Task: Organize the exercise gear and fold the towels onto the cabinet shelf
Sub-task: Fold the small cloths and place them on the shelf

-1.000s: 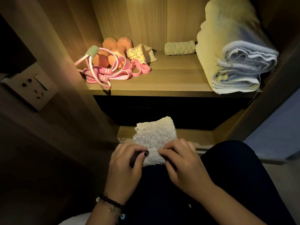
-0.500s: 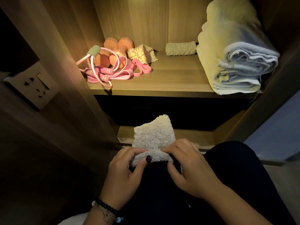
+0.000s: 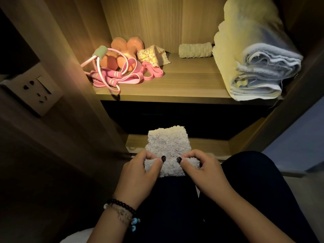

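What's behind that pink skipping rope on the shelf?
Behind the rope stand orange dumbbells, their heads showing above and through its loops. The rope and pink bands cover their lower parts, so how many dumbbells there are cannot be told.

hands: left hand [image 3: 138, 174] and right hand [image 3: 201, 172] pinch small fuzzy towel [image 3: 168, 146]
shelf [image 3: 184, 85]: 2 dumbbells [image 3: 122, 50], folded towels [image 3: 254, 64]

two dumbbells [image 3: 122, 55], two hands [image 3: 138, 174]
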The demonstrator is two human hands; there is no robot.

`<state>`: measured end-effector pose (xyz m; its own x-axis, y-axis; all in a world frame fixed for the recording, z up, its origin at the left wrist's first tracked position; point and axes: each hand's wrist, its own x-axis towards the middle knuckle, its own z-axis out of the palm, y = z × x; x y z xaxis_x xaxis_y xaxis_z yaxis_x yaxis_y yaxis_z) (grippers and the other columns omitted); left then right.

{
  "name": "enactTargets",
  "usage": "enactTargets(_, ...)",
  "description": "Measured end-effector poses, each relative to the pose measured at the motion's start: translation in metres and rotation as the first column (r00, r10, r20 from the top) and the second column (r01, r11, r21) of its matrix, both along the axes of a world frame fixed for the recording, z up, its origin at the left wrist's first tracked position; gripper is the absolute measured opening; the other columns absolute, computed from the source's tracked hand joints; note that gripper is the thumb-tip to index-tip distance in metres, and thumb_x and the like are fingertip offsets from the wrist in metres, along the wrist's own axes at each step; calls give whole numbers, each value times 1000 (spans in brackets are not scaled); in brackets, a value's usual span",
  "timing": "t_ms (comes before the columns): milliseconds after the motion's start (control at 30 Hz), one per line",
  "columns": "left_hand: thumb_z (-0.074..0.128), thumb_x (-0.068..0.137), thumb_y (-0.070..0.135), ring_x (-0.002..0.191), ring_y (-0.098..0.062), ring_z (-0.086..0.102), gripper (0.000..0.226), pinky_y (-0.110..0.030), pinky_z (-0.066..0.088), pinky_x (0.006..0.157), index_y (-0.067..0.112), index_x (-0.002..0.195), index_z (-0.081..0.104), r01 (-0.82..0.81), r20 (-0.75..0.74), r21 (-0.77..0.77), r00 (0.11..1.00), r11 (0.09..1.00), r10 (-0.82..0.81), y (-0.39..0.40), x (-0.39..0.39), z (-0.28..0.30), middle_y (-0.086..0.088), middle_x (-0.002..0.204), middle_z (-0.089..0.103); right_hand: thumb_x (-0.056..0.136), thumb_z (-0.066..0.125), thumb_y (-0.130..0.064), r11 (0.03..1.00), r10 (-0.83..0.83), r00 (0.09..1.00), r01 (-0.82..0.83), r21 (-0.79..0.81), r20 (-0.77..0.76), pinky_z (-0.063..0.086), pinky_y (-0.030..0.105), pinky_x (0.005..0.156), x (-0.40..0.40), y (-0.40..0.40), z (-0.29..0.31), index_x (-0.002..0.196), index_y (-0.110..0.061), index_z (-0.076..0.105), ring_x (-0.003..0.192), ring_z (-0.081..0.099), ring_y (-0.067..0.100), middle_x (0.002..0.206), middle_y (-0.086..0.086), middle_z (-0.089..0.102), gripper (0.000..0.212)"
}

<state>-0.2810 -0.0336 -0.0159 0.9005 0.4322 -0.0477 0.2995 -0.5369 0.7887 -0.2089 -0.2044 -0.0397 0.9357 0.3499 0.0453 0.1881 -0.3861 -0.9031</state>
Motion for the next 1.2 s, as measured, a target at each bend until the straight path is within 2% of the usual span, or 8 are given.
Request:
enactTargets(200, 63, 79, 51, 57, -14, 63, 20, -34, 50, 50, 34, 83, 52, -125, -20, 52, 992, 991, 126, -2, 10, -3, 9, 65, 68, 83, 70, -32, 988, -42, 964, 80, -134, 261, 41, 10, 75, -4, 4, 1, 97, -27, 59, 94, 52, -4, 99, -17, 53, 18)
enactTargets(333, 69, 73, 45, 89, 5, 54, 29, -13, 38, 65, 41, 94, 50, -140, 84, 70, 987, 988, 134, 4, 14, -10, 19, 97, 56, 80, 69, -4, 952, 226, 741, -31, -304, 632, 43, 30, 79, -8, 0, 0, 98, -11, 69, 93, 57, 19, 100, 1, 61, 19)
enactTargets(467, 80, 74, 28, 97, -6, 61, 45, -25, 50, 84, 23, 113, 59, -251, -44, -433, 965, 866, 258, 18, 27, -10, 8, 109, 64, 87, 55, -14, 954, 273, 788, -147, -261, 552, 44, 33, 87, -11, -3, 3, 109, -11, 69, 101, 58, 16, 106, -1, 63, 26)
enactTargets(567, 75, 79, 30, 83, -9, 64, 29, -27, 55, 74, 19, 105, 70, -262, -136, -508, 965, 821, 224, 25, 40, -7, 7, 89, 71, 88, 58, -26, 914, 372, 775, -211, -346, 511, 43, 34, 91, -11, -5, 6, 123, -17, 63, 109, 54, 14, 114, -3, 60, 37)
enactTargets(700, 72, 84, 29, 102, -22, 65, 27, -45, 48, 99, 15, 107, 71, -262, -202, -633, 964, 728, 171, 31, 51, 2, -5, 104, 71, 89, 61, -29, 886, 428, 836, -312, -343, 343, 38, 33, 99, -6, -3, 8, 138, -34, 48, 118, 42, 5, 123, -13, 50, 51)
enactTargets(867, 63, 90, 12, 69, -24, 71, 13, -30, 56, 54, 3, 97, 69, -318, -209, -741, 946, 592, 247, 26, 52, -2, -14, 83, 73, 89, 60, -30, 842, 471, 806, -289, -456, 358, 31, 28, 92, 8, 0, 14, 134, -36, 49, 113, 41, 4, 118, -17, 48, 46)
enactTargets(967, 59, 92, 9, 75, -27, 70, 16, -32, 55, 60, -2, 102, 66, -373, -263, -782, 924, 500, 279, 30, 47, -11, -18, 91, 72, 91, 57, -22, 824, 496, 774, -277, -494, 393, 27, 25, 94, 6, 1, 16, 128, -28, 54, 116, 42, 7, 120, -13, 52, 37)
enactTargets(1200, 68, 85, 6, 96, -30, 66, 3, -45, 54, 89, 6, 86, 70, -389, -260, -596, 921, 703, 289, 45, 32, -28, -18, 101, 70, 94, 52, -19, 797, 535, 763, -315, -515, 361, 20, 25, 104, 1, 6, 19, 125, -22, 55, 117, 33, 9, 119, -10, 41, 30)
